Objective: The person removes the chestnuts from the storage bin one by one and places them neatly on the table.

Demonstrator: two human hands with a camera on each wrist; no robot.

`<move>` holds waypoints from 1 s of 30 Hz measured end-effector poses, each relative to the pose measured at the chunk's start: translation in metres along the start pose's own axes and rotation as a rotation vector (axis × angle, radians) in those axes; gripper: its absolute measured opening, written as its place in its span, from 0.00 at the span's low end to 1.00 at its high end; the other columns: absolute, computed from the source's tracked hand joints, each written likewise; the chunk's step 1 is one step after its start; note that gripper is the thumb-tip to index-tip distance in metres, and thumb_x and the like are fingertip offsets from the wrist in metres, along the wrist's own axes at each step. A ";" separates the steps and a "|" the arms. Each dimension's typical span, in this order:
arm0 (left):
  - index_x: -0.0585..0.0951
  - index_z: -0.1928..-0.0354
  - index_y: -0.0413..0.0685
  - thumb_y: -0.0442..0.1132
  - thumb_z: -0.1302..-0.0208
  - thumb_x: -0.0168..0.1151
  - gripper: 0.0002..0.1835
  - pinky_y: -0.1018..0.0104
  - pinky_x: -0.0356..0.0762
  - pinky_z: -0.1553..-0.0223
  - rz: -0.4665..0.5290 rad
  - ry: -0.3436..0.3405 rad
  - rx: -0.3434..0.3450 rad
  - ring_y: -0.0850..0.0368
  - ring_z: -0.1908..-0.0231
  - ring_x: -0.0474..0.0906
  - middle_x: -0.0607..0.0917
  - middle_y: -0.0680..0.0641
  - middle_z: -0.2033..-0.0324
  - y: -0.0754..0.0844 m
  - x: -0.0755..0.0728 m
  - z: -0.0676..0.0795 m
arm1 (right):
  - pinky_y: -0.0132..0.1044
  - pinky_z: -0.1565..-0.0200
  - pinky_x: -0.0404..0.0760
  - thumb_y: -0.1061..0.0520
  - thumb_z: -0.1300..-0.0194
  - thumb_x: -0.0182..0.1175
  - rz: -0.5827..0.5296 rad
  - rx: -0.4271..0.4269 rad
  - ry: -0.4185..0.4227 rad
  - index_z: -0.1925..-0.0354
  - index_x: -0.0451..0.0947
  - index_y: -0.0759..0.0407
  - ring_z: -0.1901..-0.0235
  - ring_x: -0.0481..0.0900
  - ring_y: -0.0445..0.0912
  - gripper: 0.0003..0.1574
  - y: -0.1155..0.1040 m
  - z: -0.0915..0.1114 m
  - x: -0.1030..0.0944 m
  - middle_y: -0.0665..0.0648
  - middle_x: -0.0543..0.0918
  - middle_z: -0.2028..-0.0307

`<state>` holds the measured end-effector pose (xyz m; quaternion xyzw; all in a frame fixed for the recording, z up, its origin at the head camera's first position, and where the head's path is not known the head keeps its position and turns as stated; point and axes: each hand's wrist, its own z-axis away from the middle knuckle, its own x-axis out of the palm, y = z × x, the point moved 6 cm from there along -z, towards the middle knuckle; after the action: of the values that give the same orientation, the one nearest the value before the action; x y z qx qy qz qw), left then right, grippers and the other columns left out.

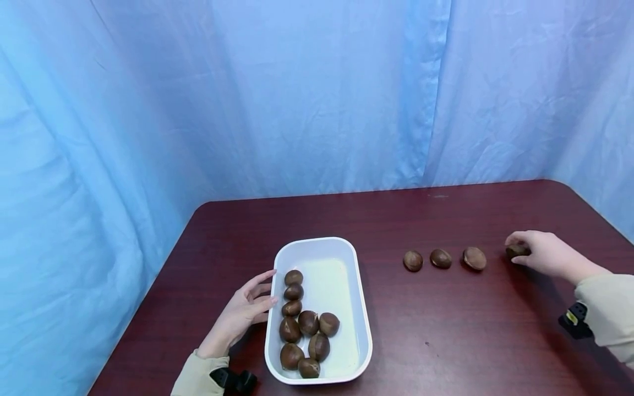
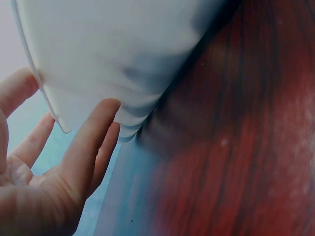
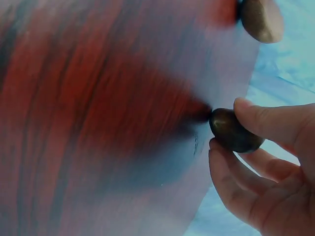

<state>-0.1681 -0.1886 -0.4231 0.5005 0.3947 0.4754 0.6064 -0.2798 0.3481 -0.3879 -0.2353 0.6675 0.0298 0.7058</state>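
Observation:
A white rectangular tub point(image 1: 364, 330) stands on the table, with several brown chestnuts point(image 1: 319, 347) along its left side and near end. My left hand point(image 1: 242, 311) touches the tub's left wall with spread fingers; the left wrist view shows fingertips point(image 2: 110, 105) against the white side. Far to the right, my right hand point(image 1: 545, 253) pinches a chestnut point(image 3: 236, 130) between thumb and fingers, at the table surface. Left of that hand, three more chestnuts lie in a loose row: one point(image 1: 474, 258) nearest it, another point(image 1: 440, 258) in the middle, the last point(image 1: 413, 260) closest to the tub.
The dark red wooden table point(image 1: 446, 335) has rounded far corners. Light blue curtains point(image 1: 322, 99) hang behind it and along the left side. Each wrist carries a small black camera, such as the right one point(image 1: 575, 320).

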 end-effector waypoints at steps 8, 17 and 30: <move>0.56 0.29 0.47 0.35 0.34 0.57 0.34 0.56 0.81 0.55 0.003 0.003 0.005 0.48 0.48 0.79 0.65 0.31 0.37 0.000 0.000 0.000 | 0.45 0.68 0.75 0.61 0.51 0.70 0.094 -0.053 0.013 0.61 0.79 0.63 0.68 0.72 0.48 0.17 -0.005 -0.003 0.005 0.55 0.77 0.68; 0.57 0.29 0.47 0.35 0.34 0.57 0.34 0.55 0.81 0.55 -0.009 0.006 0.003 0.48 0.48 0.79 0.66 0.31 0.38 -0.001 0.000 -0.001 | 0.51 0.64 0.78 0.59 0.51 0.71 0.049 -0.039 -0.022 0.58 0.79 0.67 0.64 0.77 0.55 0.21 -0.008 0.000 0.011 0.63 0.79 0.63; 0.57 0.29 0.48 0.36 0.33 0.57 0.33 0.54 0.81 0.55 -0.033 0.013 0.012 0.47 0.48 0.78 0.67 0.32 0.38 -0.002 -0.001 -0.001 | 0.53 0.63 0.78 0.58 0.52 0.72 0.042 -0.036 -0.014 0.57 0.79 0.68 0.63 0.77 0.57 0.24 -0.011 0.000 0.010 0.64 0.78 0.63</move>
<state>-0.1688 -0.1897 -0.4248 0.4945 0.4094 0.4663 0.6087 -0.2749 0.3354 -0.3937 -0.2336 0.6669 0.0584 0.7051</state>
